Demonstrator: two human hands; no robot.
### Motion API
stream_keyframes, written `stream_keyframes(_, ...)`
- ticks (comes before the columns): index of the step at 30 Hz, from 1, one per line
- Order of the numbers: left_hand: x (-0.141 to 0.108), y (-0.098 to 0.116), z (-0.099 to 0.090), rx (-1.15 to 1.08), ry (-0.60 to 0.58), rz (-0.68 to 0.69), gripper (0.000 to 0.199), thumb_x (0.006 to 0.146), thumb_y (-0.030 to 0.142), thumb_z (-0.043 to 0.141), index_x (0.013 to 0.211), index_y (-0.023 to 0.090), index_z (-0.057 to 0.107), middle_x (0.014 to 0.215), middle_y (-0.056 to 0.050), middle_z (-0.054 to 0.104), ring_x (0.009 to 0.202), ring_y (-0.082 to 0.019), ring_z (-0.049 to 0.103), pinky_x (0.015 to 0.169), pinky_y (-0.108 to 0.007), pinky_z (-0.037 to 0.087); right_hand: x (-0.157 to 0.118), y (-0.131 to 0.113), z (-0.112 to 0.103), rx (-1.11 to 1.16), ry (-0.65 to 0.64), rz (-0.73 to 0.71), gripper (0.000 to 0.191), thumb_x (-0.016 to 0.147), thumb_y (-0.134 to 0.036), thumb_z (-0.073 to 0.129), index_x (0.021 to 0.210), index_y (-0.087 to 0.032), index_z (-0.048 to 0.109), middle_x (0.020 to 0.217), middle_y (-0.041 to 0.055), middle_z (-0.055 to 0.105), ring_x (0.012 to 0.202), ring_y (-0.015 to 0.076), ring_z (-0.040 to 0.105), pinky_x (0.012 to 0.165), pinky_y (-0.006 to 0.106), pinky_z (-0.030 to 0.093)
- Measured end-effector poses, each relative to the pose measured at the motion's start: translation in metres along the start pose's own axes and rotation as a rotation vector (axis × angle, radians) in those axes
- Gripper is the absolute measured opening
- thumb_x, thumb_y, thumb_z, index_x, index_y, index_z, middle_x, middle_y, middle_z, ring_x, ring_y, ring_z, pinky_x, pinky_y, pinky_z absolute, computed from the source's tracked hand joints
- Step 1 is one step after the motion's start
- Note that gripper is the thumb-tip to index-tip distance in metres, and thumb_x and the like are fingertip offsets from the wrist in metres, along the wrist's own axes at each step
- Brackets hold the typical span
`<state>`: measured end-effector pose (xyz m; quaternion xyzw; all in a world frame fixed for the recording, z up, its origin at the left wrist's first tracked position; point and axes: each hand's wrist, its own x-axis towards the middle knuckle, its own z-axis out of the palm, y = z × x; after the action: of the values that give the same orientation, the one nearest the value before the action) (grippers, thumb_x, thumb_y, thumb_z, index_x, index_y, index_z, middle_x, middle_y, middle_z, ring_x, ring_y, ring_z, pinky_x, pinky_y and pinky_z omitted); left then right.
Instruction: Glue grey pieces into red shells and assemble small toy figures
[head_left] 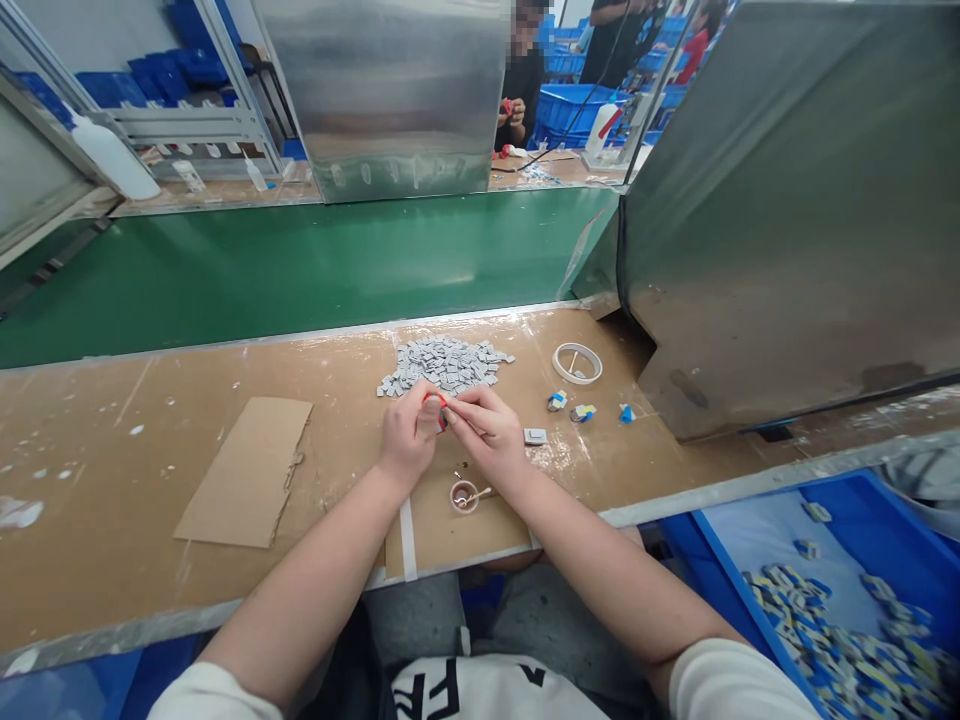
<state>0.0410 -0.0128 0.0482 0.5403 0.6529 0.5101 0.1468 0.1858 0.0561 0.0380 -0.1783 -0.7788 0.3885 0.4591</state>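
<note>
Close together over the bench, my left hand (409, 430) pinches a small red piece (435, 399), with a bit of blue showing under the thumb. My right hand (491, 430) has thumb and index finger pressed together at the right side of that piece; whatever is between them is too small to name. Just beyond the hands lies a pile of small grey tiles (450, 362). A grey block (535, 437) rests right of my right hand. Nearer my body sits a small round cup (463, 497) with a thin stick in it.
A cardboard sheet (244, 475) lies left. Toward the right are a white ring (577, 364) and small blue-yellow pieces (583, 413). A blue bin (727, 570) of similar pieces stands lower right, below a large metal panel (795, 220). Another person (525, 80) works beyond the green belt (315, 265).
</note>
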Motion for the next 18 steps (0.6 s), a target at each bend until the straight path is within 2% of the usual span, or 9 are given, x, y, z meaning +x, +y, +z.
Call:
stream_keyframes(3,0.0023,-0.003,0.0009,-0.108,-0.003,-0.063,0.071,0.102,0.08,0.02,0.081,0.022,0.056,0.073,-0.003,0.061,0.068,-0.018,0.056,0.068,-0.032,0.044,0.0021,0.0029,-0.0006,-0.014,-0.05,-0.006,0.03,0.106,-0.03,0.06,0.131,-0.031,0.077,0.105,0.0068,0.071,0.095,0.0196,0.069,0.086,0.037,0.061)
stream_keyframes(6,0.0036,-0.0052,0.0004,-0.137,-0.014,-0.063,0.07,0.102,0.08,0.022,0.08,0.022,0.055,0.071,-0.002,0.057,0.067,-0.017,0.054,0.067,-0.032,0.042,0.0024,0.0043,-0.0024,0.001,-0.075,-0.026,0.032,0.106,-0.028,0.061,0.133,-0.031,0.075,0.107,0.0071,0.071,0.098,0.0198,0.068,0.088,0.037,0.061)
stream_keyframes(15,0.0019,-0.0021,-0.0004,-0.084,-0.025,-0.093,0.065,0.104,0.076,0.028,0.08,0.022,0.055,0.07,-0.001,0.056,0.068,-0.017,0.052,0.068,-0.032,0.041,-0.0011,0.0073,0.0002,0.009,-0.058,0.029,0.03,0.104,-0.028,0.061,0.13,-0.031,0.077,0.106,0.0072,0.07,0.097,0.0201,0.068,0.086,0.037,0.062)
stream_keyframes(18,0.0014,-0.0028,0.0035,-0.143,-0.01,-0.101,0.065,0.103,0.077,0.03,0.08,0.021,0.055,0.072,-0.001,0.056,0.069,-0.017,0.053,0.068,-0.031,0.042,-0.001,0.006,-0.0002,0.033,-0.059,0.033,0.031,0.105,-0.029,0.06,0.131,-0.031,0.076,0.107,0.0075,0.069,0.096,0.0199,0.068,0.081,0.035,0.063)
